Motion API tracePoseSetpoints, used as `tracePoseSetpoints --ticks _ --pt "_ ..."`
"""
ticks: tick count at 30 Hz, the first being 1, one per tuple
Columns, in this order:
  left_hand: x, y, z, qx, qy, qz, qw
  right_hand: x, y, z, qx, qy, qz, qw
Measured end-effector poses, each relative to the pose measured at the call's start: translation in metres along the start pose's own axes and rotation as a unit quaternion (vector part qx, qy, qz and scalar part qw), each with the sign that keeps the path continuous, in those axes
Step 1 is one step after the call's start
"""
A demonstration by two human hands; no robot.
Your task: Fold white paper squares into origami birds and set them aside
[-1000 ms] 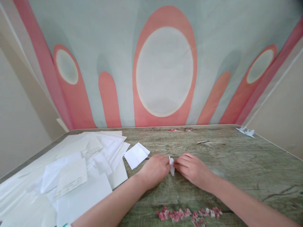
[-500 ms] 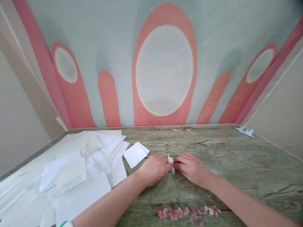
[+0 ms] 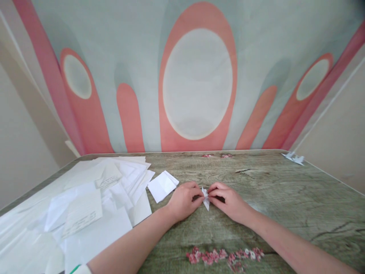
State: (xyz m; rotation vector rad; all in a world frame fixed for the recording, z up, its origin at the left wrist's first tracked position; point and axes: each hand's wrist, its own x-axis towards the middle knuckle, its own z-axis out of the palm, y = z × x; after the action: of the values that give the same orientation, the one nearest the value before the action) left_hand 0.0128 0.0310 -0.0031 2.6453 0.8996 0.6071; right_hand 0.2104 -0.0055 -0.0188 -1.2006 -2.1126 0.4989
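Observation:
A small folded piece of white paper (image 3: 205, 199), with pointed ends at top and bottom, is pinched between my two hands just above the wooden-patterned tabletop (image 3: 256, 182). My left hand (image 3: 185, 201) grips its left side between thumb and fingertips. On the other side, my right hand (image 3: 229, 201) holds its right edge in the same kind of pinch. The paper's middle is partly covered by my fingertips. To the left of my left hand lies a short stack of square white paper (image 3: 163, 186).
A wide spread of loose white sheets (image 3: 94, 236) covers the table's left side, some with lines of writing. Small white folded paper pieces (image 3: 293, 158) sit at the far right corner. Behind the table rises a wall with a pink and grey-green pattern (image 3: 196, 144).
My fingers have shifted into a clearer thumb-and-finger pinch on each side of the folded paper. More of its lower point shows now.

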Motion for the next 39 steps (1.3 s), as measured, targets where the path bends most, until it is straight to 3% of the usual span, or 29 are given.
tracePoseSetpoints --ticks 6,19,39 --pt "0.005 -0.006 0.007 -0.05 0.017 -0.057 0.997 0.002 0.0 0.001 0.04 0.006 0.041 0.998" --pt "0.008 -0.007 0.014 -0.05 0.046 -0.091 0.993 0.01 0.002 0.009 0.007 0.024 0.064 0.998" --pt "0.003 -0.005 0.001 -0.091 0.0 -0.056 0.994 0.003 0.003 0.003 0.059 -0.02 0.051 0.997"
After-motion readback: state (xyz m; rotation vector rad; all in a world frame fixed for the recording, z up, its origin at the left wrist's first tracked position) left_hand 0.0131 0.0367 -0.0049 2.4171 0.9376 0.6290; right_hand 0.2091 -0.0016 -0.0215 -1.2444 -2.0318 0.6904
